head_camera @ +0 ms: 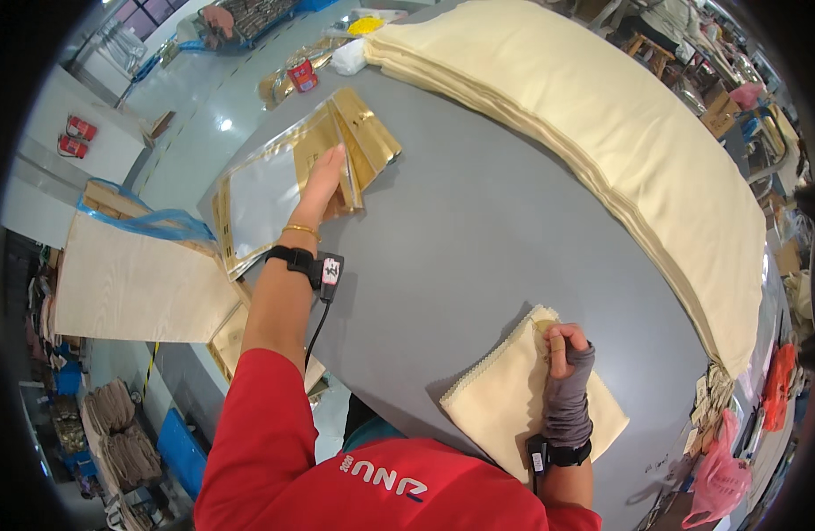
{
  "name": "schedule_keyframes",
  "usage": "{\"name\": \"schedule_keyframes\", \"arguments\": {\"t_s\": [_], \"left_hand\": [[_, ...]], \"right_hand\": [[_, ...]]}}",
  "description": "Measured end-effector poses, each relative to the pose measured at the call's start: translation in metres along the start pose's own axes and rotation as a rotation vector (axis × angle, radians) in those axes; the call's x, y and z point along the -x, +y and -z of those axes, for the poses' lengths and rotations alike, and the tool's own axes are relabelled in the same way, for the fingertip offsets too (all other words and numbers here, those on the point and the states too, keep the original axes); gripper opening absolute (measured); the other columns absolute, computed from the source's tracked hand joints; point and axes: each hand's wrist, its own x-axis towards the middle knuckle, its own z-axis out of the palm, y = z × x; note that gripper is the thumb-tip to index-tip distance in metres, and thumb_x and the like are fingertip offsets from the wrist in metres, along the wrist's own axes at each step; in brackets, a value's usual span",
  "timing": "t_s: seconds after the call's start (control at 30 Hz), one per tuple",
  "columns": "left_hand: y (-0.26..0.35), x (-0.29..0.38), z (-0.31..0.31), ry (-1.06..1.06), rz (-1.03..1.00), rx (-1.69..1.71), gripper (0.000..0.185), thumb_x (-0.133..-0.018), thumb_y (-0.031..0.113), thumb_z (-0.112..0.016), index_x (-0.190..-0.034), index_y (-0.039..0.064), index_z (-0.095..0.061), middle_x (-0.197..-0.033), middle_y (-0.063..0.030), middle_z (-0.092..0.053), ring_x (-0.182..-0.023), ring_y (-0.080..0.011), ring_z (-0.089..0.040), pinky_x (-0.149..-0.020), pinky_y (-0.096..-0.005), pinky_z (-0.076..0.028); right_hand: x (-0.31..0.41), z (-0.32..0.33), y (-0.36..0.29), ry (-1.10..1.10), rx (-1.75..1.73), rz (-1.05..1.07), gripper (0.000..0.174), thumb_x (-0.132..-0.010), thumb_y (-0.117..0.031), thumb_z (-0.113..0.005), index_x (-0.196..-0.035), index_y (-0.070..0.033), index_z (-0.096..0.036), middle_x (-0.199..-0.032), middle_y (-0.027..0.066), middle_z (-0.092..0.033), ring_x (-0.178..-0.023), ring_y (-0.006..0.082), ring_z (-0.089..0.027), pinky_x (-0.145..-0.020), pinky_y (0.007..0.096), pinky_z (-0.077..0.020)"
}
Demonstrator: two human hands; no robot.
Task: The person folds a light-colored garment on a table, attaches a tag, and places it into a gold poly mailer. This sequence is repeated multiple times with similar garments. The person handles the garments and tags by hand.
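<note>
My left hand (326,174) rests on a fanned pile of gold-edged clear plastic bags (265,189) at the table's left end; whether its fingers grip one cannot be told. At the front of the table lies a folded cream cloth (497,398) with zigzag-cut edges. My right hand (564,345), in a grey fingerless sleeve, is at the cloth's upper corner, its fingers closed on a small gold-coloured tag (543,325). Both wrists wear black straps with small devices.
A long stack of cream fabric (580,99) curves along the far side of the grey table (460,219). A red can (302,75) stands at the far left edge. Bunched tags on strings (713,398) and a pink plastic bag (723,471) are at the right. A wooden board (142,279) is at the left.
</note>
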Motion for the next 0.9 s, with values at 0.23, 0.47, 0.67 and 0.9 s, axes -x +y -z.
{"name": "schedule_keyframes", "arguments": {"t_s": [0.23,0.47,0.67,0.9], "left_hand": [[-0.039,-0.034,0.007,0.115,-0.194,-0.512,0.033,-0.093,0.027,-0.068,-0.098,-0.006,-0.064,-0.093,-0.0208,-0.072,-0.085,-0.0304,-0.073,-0.072,-0.042,-0.057],[-0.058,-0.065,0.01,0.116,-0.269,-0.424,0.037,-0.093,0.021,-0.064,-0.118,-0.006,-0.063,-0.103,-0.0249,-0.073,-0.094,-0.0408,-0.071,-0.08,-0.0473,-0.055],[0.064,0.052,-0.018,-0.248,-0.616,-0.688,0.031,-0.095,0.007,-0.057,-0.125,0.004,-0.048,-0.095,-0.0241,-0.067,-0.092,-0.0444,-0.067,-0.079,-0.0508,-0.052],[0.03,0.273,-0.082,-1.021,-0.701,-0.611,0.025,-0.095,0.009,-0.058,-0.118,0.002,-0.062,-0.109,-0.0292,-0.067,-0.104,-0.0473,-0.064,-0.087,-0.052,-0.052]], "right_hand": [[-0.001,0.008,-0.017,-0.016,-0.059,-0.206,0.011,-0.098,-0.007,-0.068,-0.107,-0.003,-0.068,-0.09,0.0044,-0.066,-0.079,0.0139,-0.059,-0.072,0.0278,-0.0478],[-0.017,0.003,-0.036,0.05,0.956,0.352,0.033,-0.082,-0.021,-0.081,-0.109,-0.007,-0.068,-0.109,0.0186,-0.063,-0.103,0.0375,-0.058,-0.087,0.0476,-0.0493],[-0.027,0.0,-0.035,-0.327,0.727,0.017,0.034,-0.094,-0.034,-0.076,-0.102,-0.004,-0.062,-0.09,0.0134,-0.067,-0.086,0.0306,-0.065,-0.077,0.0424,-0.0516],[0.012,0.026,-0.083,-0.346,0.113,0.095,0.031,-0.096,-0.028,-0.075,-0.109,-0.006,-0.057,-0.084,0.0106,-0.067,-0.074,0.022,-0.061,-0.074,0.0373,-0.0507]]}}
